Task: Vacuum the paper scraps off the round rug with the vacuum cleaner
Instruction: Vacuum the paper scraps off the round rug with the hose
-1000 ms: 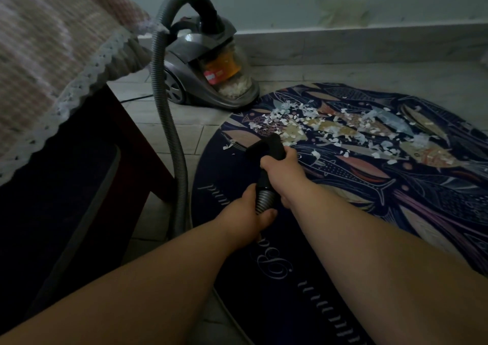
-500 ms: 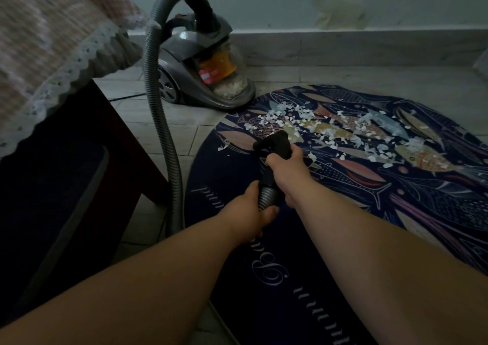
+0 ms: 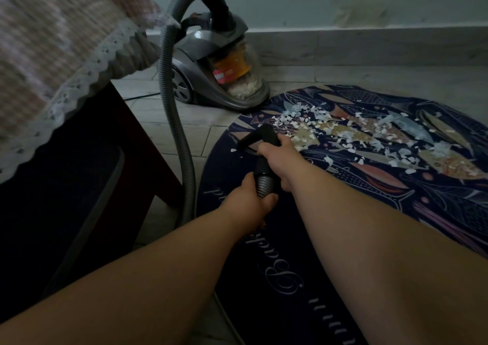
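Gripping black nozzle (image 3: 260, 138), right hand (image 3: 280, 161), paper scraps (image 3: 343, 133) just beyond, round rug (image 3: 317, 239)

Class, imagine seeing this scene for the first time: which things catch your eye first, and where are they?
White paper scraps lie scattered across the far part of the dark round fish-patterned rug. At centre, the left hand and right hand grip the black nozzle and ribbed grey hose. Behind, a grey canister vacuum cleaner sits on the tiled floor by the wall.

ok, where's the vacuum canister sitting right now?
Head view, upper centre-left: the vacuum canister sits on the tiled floor against the wall's baseboard, just beyond the far left edge of the round rug, right of the cloth-covered table.
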Available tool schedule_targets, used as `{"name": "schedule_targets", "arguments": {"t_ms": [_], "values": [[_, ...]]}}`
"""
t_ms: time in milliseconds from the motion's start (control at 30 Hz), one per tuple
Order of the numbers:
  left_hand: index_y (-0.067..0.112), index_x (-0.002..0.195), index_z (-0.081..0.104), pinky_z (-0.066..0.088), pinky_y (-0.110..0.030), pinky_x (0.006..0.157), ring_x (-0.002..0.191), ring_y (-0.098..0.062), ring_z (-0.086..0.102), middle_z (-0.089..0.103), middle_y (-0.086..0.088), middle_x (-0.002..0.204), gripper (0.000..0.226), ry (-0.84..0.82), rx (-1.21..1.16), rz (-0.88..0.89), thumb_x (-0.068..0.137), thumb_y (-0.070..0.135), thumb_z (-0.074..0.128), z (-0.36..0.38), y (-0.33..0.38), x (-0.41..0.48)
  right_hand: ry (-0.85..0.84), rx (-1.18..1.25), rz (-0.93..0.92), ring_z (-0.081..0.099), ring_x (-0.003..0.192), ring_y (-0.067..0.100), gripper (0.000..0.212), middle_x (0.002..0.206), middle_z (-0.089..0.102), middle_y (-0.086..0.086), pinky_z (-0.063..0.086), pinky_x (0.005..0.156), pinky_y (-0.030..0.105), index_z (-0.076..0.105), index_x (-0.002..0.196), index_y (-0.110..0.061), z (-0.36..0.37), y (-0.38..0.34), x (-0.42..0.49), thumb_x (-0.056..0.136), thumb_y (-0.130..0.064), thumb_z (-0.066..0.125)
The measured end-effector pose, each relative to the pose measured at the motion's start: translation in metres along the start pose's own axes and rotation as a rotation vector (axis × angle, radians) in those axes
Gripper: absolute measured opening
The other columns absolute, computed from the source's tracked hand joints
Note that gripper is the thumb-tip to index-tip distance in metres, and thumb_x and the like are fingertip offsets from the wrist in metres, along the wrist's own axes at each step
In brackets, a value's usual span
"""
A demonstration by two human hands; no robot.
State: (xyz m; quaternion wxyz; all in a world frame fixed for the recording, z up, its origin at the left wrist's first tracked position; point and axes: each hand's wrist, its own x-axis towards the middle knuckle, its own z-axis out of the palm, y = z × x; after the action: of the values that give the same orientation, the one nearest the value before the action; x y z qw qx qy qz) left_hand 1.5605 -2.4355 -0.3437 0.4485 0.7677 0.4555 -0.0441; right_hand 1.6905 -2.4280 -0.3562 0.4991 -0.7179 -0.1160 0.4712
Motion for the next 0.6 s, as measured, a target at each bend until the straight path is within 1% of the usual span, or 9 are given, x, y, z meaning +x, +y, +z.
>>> {"name": "schedule_targets", "arguments": {"t_ms": [67, 100, 167, 233, 300, 400, 433, 500, 600], "values": [[0.021, 0.140, 0.024, 0.056, -0.030, 0.062, 0.076, -0.023, 0.068, 0.062, -0.011, 0.106, 0.060, -0.001, -0.017, -0.002, 0.092, 0.036, 0.056, 0.001, 0.001, 0.000, -0.020, -0.015, 0.001, 0.059, 0.101, 0.032, 0.073, 0.123, 0.054, 0.011, 0.056, 0.074, 0.041, 0.029, 0.151, -0.034, 0.001, -0.004, 0.000, 0.088, -0.022, 0.063], [0.020, 0.140, 0.025, 0.055, -0.027, 0.058, 0.073, -0.022, 0.067, 0.062, -0.011, 0.105, 0.059, -0.008, -0.036, 0.004, 0.092, 0.036, 0.055, 0.001, 0.002, -0.001, -0.012, -0.029, -0.009, 0.060, 0.101, 0.032, 0.072, 0.123, 0.055, 0.011, 0.057, 0.075, 0.042, 0.031, 0.151, -0.033, 0.001, -0.004, 0.000, 0.087, -0.022, 0.064], [0.021, 0.139, 0.027, 0.052, -0.023, 0.052, 0.066, -0.019, 0.064, 0.062, -0.011, 0.101, 0.055, -0.027, -0.097, 0.014, 0.093, 0.034, 0.055, 0.001, 0.003, -0.003, 0.033, -0.085, -0.049, 0.060, 0.101, 0.032, 0.072, 0.122, 0.056, 0.010, 0.057, 0.084, 0.047, 0.033, 0.150, -0.031, 0.002, -0.005, 0.000, 0.086, -0.026, 0.065], [0.022, 0.136, 0.030, 0.053, -0.024, 0.054, 0.064, -0.018, 0.062, 0.062, -0.009, 0.096, 0.051, -0.047, -0.138, 0.021, 0.094, 0.034, 0.054, 0.000, 0.003, -0.006, 0.086, -0.125, -0.065, 0.059, 0.103, 0.032, 0.076, 0.127, 0.055, 0.010, 0.055, 0.090, 0.051, 0.029, 0.152, -0.031, 0.002, -0.003, -0.002, 0.085, -0.030, 0.065], [0.023, 0.135, 0.031, 0.054, -0.027, 0.057, 0.064, -0.019, 0.063, 0.062, -0.008, 0.096, 0.049, -0.059, -0.124, 0.025, 0.094, 0.034, 0.055, 0.002, 0.002, -0.010, 0.086, -0.112, -0.053, 0.058, 0.105, 0.032, 0.080, 0.133, 0.051, 0.010, 0.055, 0.090, 0.050, 0.025, 0.154, -0.033, -0.001, 0.002, -0.005, 0.085, -0.031, 0.065], [0.020, 0.133, 0.031, 0.051, -0.025, 0.052, 0.065, -0.017, 0.061, 0.060, -0.007, 0.099, 0.050, -0.037, -0.055, 0.025, 0.093, 0.036, 0.055, 0.007, 0.002, -0.016, -0.013, -0.062, -0.022, 0.058, 0.106, 0.033, 0.078, 0.132, 0.051, 0.012, 0.056, 0.080, 0.043, 0.026, 0.154, -0.034, -0.007, 0.007, -0.010, 0.087, -0.024, 0.064], [0.019, 0.133, 0.030, 0.050, -0.024, 0.052, 0.066, -0.016, 0.061, 0.059, -0.006, 0.100, 0.050, -0.026, -0.019, 0.026, 0.093, 0.036, 0.055, 0.007, 0.002, -0.017, -0.041, -0.039, -0.016, 0.059, 0.106, 0.033, 0.074, 0.129, 0.053, 0.013, 0.056, 0.080, 0.044, 0.029, 0.153, -0.033, -0.008, 0.008, -0.011, 0.088, -0.021, 0.063], [0.019, 0.134, 0.029, 0.052, -0.026, 0.056, 0.070, -0.017, 0.062, 0.058, -0.006, 0.103, 0.052, -0.024, -0.001, 0.025, 0.092, 0.036, 0.055, 0.007, -0.001, -0.018, -0.066, 0.021, -0.006, 0.060, 0.107, 0.034, 0.072, 0.124, 0.055, 0.012, 0.056, 0.086, 0.046, 0.031, 0.151, -0.035, -0.006, 0.011, -0.013, 0.089, -0.016, 0.062], [0.020, 0.138, 0.026, 0.055, -0.030, 0.061, 0.074, -0.020, 0.063, 0.057, -0.006, 0.104, 0.057, -0.028, -0.018, 0.011, 0.092, 0.035, 0.056, 0.006, -0.006, -0.019, -0.080, 0.062, -0.009, 0.061, 0.107, 0.034, 0.075, 0.125, 0.056, 0.012, 0.056, 0.081, 0.042, 0.030, 0.152, -0.038, -0.002, 0.017, -0.014, 0.089, -0.013, 0.061]]}}
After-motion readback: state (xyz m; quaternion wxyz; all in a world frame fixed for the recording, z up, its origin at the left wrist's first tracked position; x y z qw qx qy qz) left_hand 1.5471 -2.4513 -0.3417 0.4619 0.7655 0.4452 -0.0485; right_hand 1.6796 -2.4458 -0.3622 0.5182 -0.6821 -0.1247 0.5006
